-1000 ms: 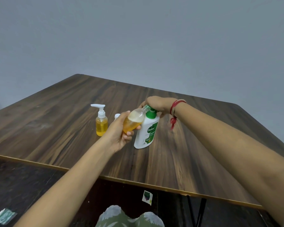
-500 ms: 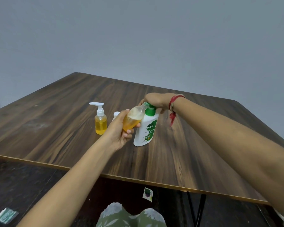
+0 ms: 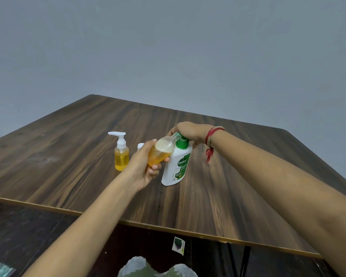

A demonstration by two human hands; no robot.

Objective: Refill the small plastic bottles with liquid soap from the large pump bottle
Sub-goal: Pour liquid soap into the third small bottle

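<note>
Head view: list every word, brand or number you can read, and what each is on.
"Dettol": on the green label of the large pump bottle.
Smaller print beneath it: too blurred to read.
No readable text: held small bottle, standing small bottle, floor sticker.

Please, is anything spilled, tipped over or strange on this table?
No spill or damage shows. The open small bottle in the left hand is tilted, its mouth at the nozzle of the large pump bottle, under the right hand. The capped small bottle stands upright.
</note>
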